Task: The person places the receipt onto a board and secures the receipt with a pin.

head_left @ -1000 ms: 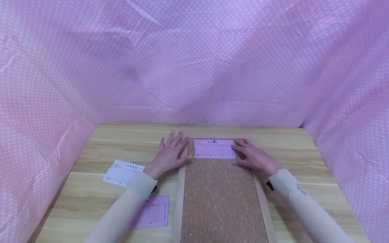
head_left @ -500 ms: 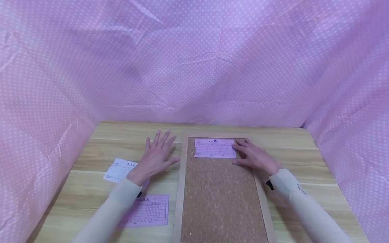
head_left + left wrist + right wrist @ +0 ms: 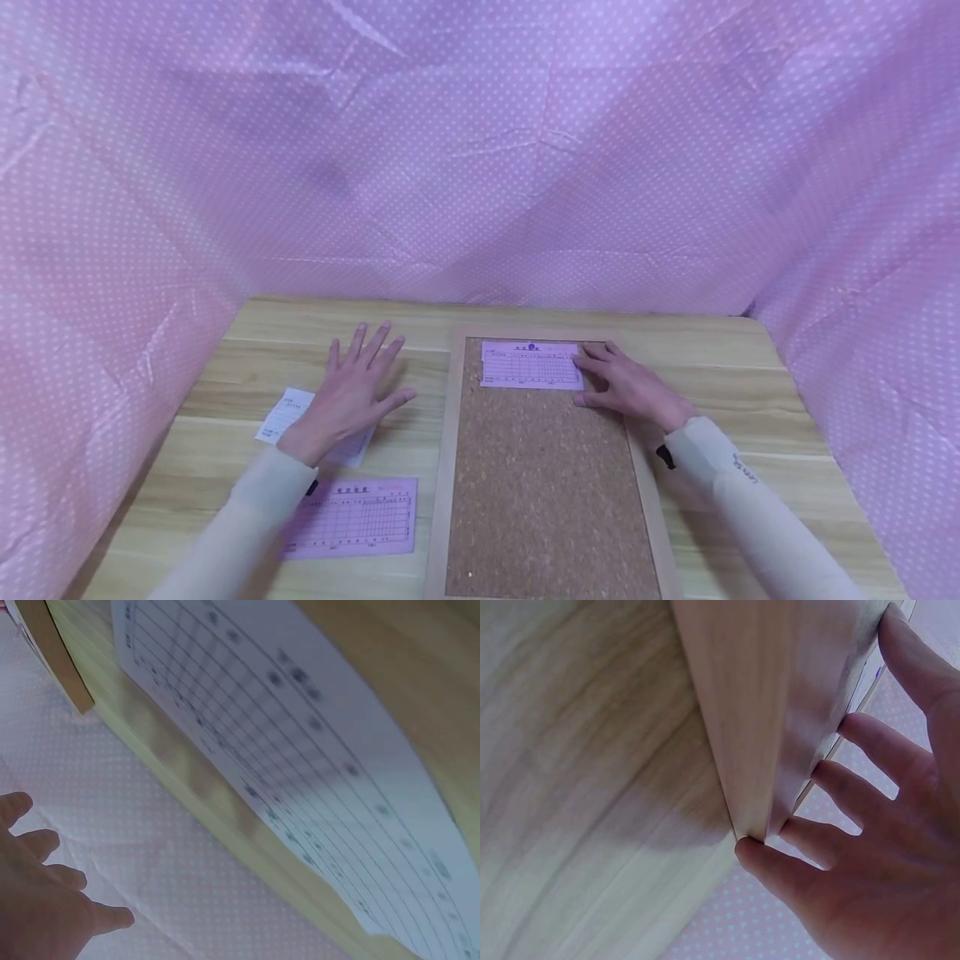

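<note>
My left hand hovers with fingers spread over a white printed form, partly covering it. That form fills much of the left wrist view, apart from the hand. Beside it, nearer me, lies a pink printed form on the table, partly hidden by the sleeve. Another pink form lies at the top of a wood-framed corkboard, a small purple dot, perhaps a pushpin, at its upper edge. With relaxed fingers my right hand rests on the board's upper right frame, fingertips by that form's right edge.
The light wood table extends on both sides of the board. A pink dotted cloth surrounds its back and sides. In the right wrist view the board's raised wooden frame stands above the tabletop.
My left hand has left the board's upper left edge and moved left, over the white form. More of the pink form on the table shows. The right hand has stayed in place.
</note>
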Demonstrator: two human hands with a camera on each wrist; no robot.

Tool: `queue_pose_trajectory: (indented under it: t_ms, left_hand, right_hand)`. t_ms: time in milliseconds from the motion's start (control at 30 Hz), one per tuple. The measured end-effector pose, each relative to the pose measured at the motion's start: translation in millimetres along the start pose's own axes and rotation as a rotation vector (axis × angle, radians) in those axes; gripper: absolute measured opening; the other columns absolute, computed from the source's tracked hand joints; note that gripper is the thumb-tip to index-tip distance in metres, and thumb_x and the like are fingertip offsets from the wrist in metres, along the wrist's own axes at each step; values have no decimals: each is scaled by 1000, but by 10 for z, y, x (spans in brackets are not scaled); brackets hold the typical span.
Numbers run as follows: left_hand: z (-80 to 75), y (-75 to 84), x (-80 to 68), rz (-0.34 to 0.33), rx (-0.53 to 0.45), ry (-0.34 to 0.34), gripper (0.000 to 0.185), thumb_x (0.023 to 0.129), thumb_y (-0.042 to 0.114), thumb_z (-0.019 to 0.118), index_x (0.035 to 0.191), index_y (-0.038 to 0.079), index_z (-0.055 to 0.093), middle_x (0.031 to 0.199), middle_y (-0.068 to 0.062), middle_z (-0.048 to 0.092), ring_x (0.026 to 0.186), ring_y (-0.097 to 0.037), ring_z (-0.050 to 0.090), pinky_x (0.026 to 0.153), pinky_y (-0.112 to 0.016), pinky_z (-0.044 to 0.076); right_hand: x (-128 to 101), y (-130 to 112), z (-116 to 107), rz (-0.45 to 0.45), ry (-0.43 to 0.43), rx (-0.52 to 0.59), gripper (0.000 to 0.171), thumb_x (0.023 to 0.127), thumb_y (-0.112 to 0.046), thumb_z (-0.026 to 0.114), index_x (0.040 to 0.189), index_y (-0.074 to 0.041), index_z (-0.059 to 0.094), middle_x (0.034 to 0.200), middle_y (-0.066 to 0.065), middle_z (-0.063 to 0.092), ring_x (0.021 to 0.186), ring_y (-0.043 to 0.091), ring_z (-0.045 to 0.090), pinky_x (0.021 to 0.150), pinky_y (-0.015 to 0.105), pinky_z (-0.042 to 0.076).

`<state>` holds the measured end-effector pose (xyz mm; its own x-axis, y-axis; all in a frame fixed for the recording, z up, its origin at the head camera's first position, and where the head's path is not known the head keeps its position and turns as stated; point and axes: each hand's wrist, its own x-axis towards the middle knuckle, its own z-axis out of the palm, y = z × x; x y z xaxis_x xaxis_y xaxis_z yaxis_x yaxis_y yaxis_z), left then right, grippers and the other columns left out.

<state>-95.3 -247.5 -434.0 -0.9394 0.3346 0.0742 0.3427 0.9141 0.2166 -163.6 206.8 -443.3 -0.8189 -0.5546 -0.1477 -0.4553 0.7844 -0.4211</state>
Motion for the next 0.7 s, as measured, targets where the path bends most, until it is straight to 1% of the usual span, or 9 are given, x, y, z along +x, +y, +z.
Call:
queue_pose_trajectory:
  t_ms: [133, 367, 433, 567, 700]
  left_hand:
    - [-26, -94, -77, -13, -7, 8, 90, 98, 65, 56, 164, 12, 27, 172, -15, 10, 157, -44, -1, 118, -73, -2]
    - [-69, -292, -236, -28, -5, 28, 88, 98, 61, 59, 163, 11, 30, 172, -16, 14, 156, -48, 5, 115, -78, 5]
    - [-85, -349, -276, -37, -7, 27, 87, 98, 61, 58, 164, 10, 29, 172, -17, 13, 155, -48, 5, 115, -79, 5]
    - [-110, -456, -363, -64, -29, 17, 86, 100, 59, 58, 164, 10, 28, 172, -18, 11, 156, -47, 1, 114, -79, 3]
    - [-111, -548, -478, -86, -52, 10, 86, 99, 57, 59, 163, 8, 29, 171, -20, 11, 155, -49, 1, 113, -80, 1]
  right_hand:
    - [3, -8, -12, -2, -13, 0, 81, 92, -48, 76, 152, -2, 49, 164, 25, 30, 149, 57, 17, 115, 71, 26]
    - [16, -1, -10, -2, -11, -2, 81, 91, -48, 77, 152, -1, 49, 164, 25, 30, 149, 57, 17, 115, 70, 27]
    - [19, -3, -6, -4, -6, 1, 81, 91, -48, 77, 151, -1, 50, 164, 25, 31, 149, 57, 18, 115, 71, 27]
    - [18, -4, -8, -8, -3, 3, 80, 91, -49, 76, 150, -1, 51, 163, 26, 32, 148, 58, 18, 115, 71, 26]
    - [7, -16, -13, -4, -14, 6, 81, 91, -47, 77, 152, -1, 49, 163, 26, 31, 149, 58, 18, 114, 71, 27]
